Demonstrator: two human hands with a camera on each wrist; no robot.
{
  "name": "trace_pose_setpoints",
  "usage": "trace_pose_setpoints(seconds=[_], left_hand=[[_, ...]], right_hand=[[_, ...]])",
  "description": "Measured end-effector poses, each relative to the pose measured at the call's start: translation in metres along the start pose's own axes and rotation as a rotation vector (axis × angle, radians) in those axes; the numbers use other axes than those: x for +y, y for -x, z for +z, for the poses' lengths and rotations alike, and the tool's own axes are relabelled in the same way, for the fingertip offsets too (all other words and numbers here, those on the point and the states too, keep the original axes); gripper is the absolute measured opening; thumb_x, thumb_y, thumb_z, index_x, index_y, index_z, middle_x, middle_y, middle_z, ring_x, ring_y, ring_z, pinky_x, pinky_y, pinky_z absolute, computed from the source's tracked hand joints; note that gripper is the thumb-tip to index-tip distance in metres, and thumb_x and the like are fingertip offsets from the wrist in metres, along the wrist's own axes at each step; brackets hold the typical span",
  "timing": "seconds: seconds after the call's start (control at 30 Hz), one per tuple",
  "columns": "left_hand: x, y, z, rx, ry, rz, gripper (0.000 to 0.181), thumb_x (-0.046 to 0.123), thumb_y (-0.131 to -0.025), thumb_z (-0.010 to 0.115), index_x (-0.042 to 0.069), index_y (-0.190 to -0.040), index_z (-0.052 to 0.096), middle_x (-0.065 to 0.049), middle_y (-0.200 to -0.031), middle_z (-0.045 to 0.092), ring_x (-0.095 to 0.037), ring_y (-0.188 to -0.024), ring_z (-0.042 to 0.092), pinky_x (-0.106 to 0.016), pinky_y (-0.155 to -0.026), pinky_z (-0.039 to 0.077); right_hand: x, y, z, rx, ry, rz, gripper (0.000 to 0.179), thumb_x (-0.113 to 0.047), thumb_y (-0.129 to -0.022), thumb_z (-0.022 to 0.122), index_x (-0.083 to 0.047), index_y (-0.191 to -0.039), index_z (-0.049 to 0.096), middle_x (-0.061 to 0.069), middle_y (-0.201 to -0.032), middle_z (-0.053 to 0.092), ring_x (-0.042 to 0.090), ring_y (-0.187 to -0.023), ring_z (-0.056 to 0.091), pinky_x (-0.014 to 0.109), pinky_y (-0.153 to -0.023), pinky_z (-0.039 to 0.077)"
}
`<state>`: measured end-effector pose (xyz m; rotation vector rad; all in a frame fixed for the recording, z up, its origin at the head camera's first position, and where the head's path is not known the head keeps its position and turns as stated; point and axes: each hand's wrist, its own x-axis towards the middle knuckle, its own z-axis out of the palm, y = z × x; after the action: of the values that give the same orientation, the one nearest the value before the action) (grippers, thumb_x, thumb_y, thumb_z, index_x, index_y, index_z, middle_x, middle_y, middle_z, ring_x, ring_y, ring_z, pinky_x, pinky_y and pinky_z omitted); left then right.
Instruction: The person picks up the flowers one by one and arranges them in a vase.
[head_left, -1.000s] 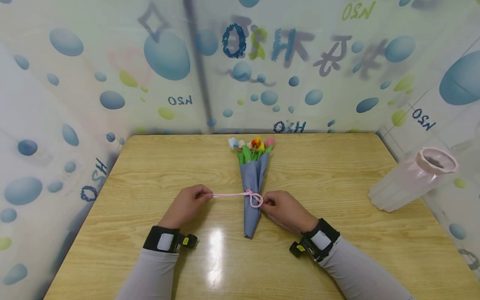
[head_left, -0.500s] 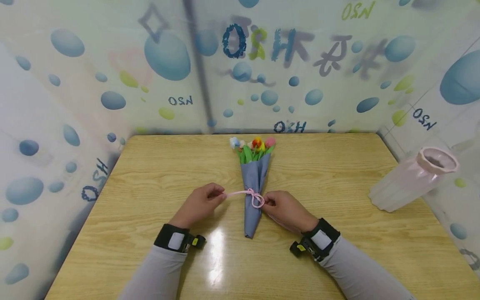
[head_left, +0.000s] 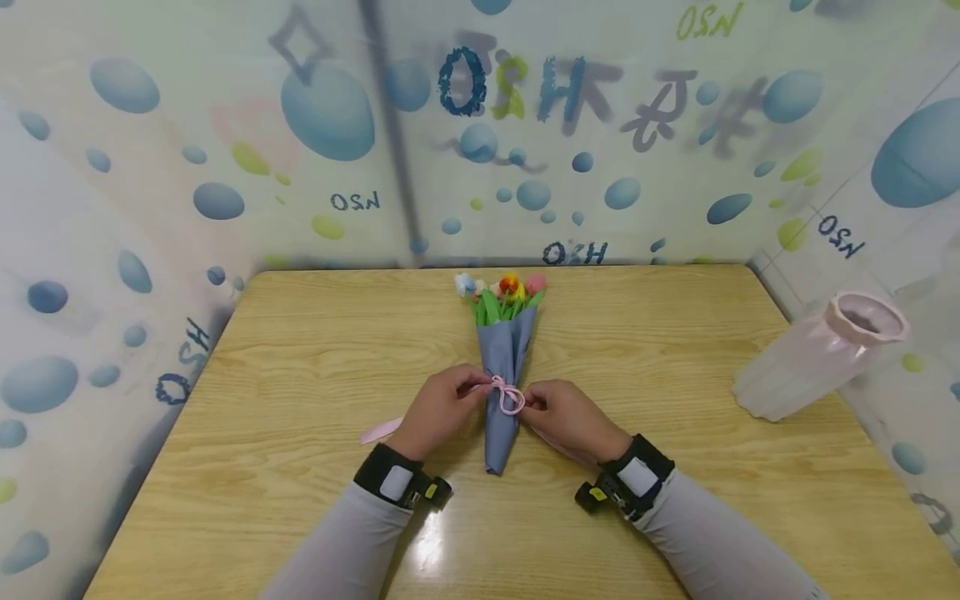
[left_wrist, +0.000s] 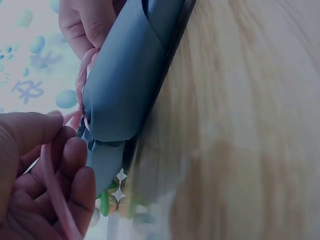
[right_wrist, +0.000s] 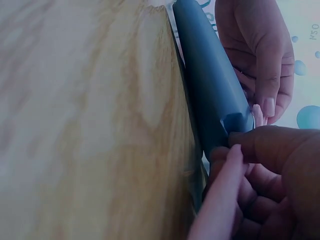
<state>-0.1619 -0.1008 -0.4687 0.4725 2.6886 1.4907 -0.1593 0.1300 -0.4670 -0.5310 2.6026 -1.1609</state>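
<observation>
A bouquet of tulip-like flowers (head_left: 510, 287) in blue-grey wrapping paper (head_left: 504, 350) lies on the wooden table, blooms toward the wall. Pink ribbon (head_left: 513, 400) circles its middle, with a knot and a loop on top. My left hand (head_left: 444, 408) pinches the ribbon close to the knot on the left; its tail runs across the fingers in the left wrist view and emerges behind the hand onto the table. On the loop's right side, my right hand (head_left: 570, 417) pinches ribbon between thumb and fingers, and a pink tail (right_wrist: 220, 200) hangs from it in the right wrist view.
A pink-and-white ribbed vase (head_left: 817, 358) stands at the right side of the table (head_left: 315, 350). Behind the table's far edge rises a wall covering (head_left: 630, 150) printed with blue and green droplets.
My left hand has slid rightward from well left of the bouquet up to the knot, its ribbon tail now showing behind it. The right hand stays at the loop.
</observation>
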Motion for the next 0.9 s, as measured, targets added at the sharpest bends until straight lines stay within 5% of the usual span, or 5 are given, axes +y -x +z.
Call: trace_pose_setpoints(seconds=[0.9], left_hand=[[-0.012, 0.002, -0.026, 0.079, -0.067, -0.089, 0.009, 0.018, -0.1, 0.071, 0.013, -0.102, 0.077, -0.002, -0.097, 0.076, -0.014, -0.083, 0.061, -0.03, -0.076, 0.051]], right_hand=[[0.0, -0.001, 0.0, -0.027, 0.025, -0.002, 0.017, -0.021, -0.1, 0.07, -0.016, -0.084, 0.072, -0.009, -0.07, 0.061, 0.007, -0.065, 0.054, 0.021, -0.06, 0.043]])
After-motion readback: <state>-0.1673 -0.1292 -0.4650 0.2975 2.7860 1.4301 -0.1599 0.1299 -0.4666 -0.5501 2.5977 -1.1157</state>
